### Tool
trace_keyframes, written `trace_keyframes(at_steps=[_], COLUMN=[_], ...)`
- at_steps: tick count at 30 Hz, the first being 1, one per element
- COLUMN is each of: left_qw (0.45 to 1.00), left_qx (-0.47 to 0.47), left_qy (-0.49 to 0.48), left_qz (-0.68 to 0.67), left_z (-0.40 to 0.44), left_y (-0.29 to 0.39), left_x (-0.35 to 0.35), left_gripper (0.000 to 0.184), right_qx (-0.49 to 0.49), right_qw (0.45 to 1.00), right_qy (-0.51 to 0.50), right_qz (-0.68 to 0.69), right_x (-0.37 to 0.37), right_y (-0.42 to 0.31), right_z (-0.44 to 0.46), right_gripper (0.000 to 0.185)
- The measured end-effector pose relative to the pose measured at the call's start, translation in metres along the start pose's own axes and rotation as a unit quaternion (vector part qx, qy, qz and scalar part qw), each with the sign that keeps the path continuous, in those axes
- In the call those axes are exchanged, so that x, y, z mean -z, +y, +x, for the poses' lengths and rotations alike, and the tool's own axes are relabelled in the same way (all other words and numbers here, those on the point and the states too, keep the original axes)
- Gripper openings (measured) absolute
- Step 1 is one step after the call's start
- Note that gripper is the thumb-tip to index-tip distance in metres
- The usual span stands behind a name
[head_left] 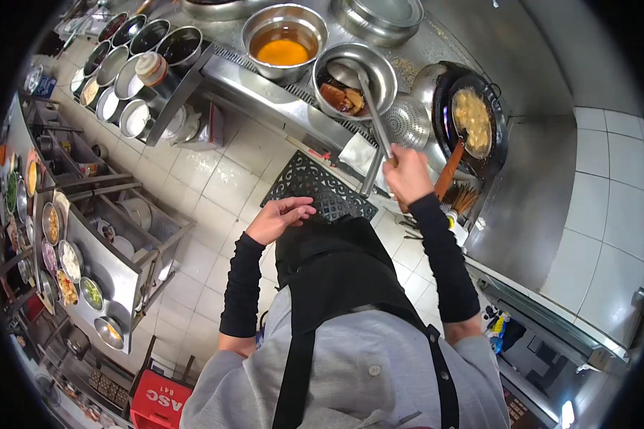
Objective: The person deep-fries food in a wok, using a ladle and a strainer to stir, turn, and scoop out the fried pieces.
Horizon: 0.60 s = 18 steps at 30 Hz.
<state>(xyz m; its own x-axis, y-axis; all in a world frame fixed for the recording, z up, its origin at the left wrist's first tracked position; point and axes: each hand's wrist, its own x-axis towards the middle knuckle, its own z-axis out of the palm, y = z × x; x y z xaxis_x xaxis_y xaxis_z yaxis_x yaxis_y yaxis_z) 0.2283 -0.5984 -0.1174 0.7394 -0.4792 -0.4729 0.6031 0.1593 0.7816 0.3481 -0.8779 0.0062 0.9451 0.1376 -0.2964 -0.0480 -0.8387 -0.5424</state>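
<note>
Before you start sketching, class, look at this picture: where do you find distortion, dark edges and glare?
In the head view, the wide lens bows the side table at left into a curve; in the head view, the corners fall to black; in the head view, pale glare lies on the floor and a white patch burns out at lower right.

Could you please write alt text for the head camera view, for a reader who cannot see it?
A person's right hand holds a long-handled ladle in a metal bowl with brown food pieces; the left hand hovers, apparently empty. Yellowish food lies in a dark wok to the right.
</note>
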Motion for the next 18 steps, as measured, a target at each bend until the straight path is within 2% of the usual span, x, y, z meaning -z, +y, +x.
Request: trace_keyframes(at_steps=[1,2,5,8,9,12,13,16,18], left_qw=[1.0,1.0,1.0,1.0,0.999,0.999,1.0,0.999,0.999], left_qx=[0.0,0.007,0.005,0.02,0.026,0.018,0.006,0.009,0.028], left_qy=[-0.002,-0.007,-0.008,-0.017,-0.021,-0.02,-0.016,-0.018,-0.003], left_qz=[-0.005,-0.008,-0.012,-0.005,-0.008,-0.018,-0.026,-0.027,-0.032], left_z=[0.001,0.001,0.01,0.014,0.013,0.018,0.018,0.017,0.01], left_y=[-0.003,-0.007,-0.008,-0.008,-0.011,-0.013,-0.015,-0.017,-0.019], left_x=[0.0,0.001,0.001,-0.001,-0.003,0.002,0.003,0.002,-0.002], left_gripper=[0.043,0.043,0.042,0.043,0.044,0.045,0.045,0.045,0.045], right_qx=[-0.035,-0.106,0.054,0.139,0.114,0.145,0.088,0.22,0.089], right_qw=[0.999,0.992,0.994,0.968,0.955,0.949,0.949,0.949,0.987], right_qy=[0.002,-0.043,0.001,-0.002,-0.063,-0.076,-0.121,0.009,-0.065], right_qz=[0.034,0.053,-0.091,-0.211,-0.267,-0.269,-0.276,-0.224,-0.119], right_x=[-0.009,-0.012,-0.024,-0.007,-0.004,0.021,0.026,0.012,0.032], right_y=[0.004,0.006,0.039,0.016,0.015,-0.001,-0.014,0.018,-0.009], right_z=[0.011,0.013,0.026,0.021,0.025,0.016,0.02,0.044,0.04], right_gripper=[0.019,0.02,0.022,0.028,0.047,0.046,0.043,0.019,0.02])
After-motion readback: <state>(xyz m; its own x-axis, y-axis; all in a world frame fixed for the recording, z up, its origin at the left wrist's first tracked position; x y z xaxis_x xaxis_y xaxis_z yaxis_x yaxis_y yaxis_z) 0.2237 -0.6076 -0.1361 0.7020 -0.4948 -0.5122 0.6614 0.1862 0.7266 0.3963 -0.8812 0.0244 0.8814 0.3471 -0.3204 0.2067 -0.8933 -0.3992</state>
